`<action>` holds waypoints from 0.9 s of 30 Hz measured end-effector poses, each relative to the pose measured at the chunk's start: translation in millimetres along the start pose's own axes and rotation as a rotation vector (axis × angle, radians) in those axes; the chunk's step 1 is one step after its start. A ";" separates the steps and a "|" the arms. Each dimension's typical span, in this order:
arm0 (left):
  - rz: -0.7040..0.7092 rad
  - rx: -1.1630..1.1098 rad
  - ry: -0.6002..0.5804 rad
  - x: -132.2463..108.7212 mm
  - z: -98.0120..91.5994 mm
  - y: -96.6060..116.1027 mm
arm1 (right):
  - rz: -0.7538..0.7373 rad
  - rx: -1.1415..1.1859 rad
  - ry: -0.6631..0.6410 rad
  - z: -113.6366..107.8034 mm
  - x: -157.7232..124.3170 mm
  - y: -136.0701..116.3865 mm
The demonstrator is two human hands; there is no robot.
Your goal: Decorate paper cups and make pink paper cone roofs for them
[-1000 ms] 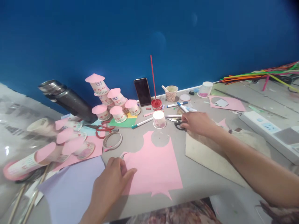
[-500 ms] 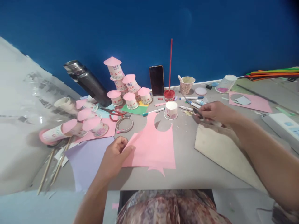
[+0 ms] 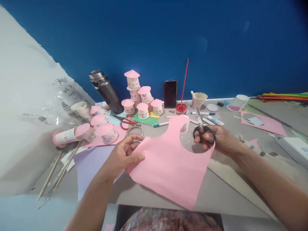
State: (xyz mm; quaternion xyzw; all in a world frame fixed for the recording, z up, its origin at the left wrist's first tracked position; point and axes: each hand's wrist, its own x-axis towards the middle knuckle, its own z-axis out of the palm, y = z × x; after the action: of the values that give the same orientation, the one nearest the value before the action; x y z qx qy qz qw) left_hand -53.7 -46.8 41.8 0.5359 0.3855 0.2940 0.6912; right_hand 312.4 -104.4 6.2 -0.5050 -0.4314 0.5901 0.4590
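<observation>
My left hand [image 3: 125,154] pinches the left edge of a pink paper sheet [image 3: 168,163] and holds it lifted off the grey table [image 3: 216,189]. The sheet has round cut-outs along its top edge. My right hand [image 3: 216,139] grips black-handled scissors [image 3: 203,130], fingers through the loops, blades pointing up and away just right of the sheet's top edge. A small white paper cup [image 3: 184,127] stands behind the sheet, partly hidden by it.
Pink-roofed paper-cup houses [image 3: 141,99] are stacked at the back by a steel flask [image 3: 107,91], a phone [image 3: 170,93] and a red paint pot [image 3: 181,108]. Red scissors [image 3: 125,121], a tape ring [image 3: 134,131], markers [image 3: 204,113] and lilac paper [image 3: 92,163] lie around.
My right hand picked up the black scissors from the table and brought them to the pink sheet. My left hand lifted the sheet off the table and turned it.
</observation>
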 end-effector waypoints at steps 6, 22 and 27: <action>0.099 -0.043 -0.005 28.5 1.3 13.1 | -0.078 0.037 -0.119 16.2 -2.0 10.9; 0.105 -0.244 0.246 46.1 -5.4 5.1 | -0.032 -0.113 -0.225 45.1 -15.1 19.4; 0.110 -0.192 0.206 45.4 -0.2 -0.4 | -0.030 -0.073 -0.190 53.3 -16.9 18.9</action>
State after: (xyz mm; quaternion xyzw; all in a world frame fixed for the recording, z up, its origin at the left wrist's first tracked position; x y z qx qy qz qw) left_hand -29.8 -9.6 31.4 0.4547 0.3947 0.4205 0.6787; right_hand 258.6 -127.2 -2.5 -0.4565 -0.5016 0.6124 0.4062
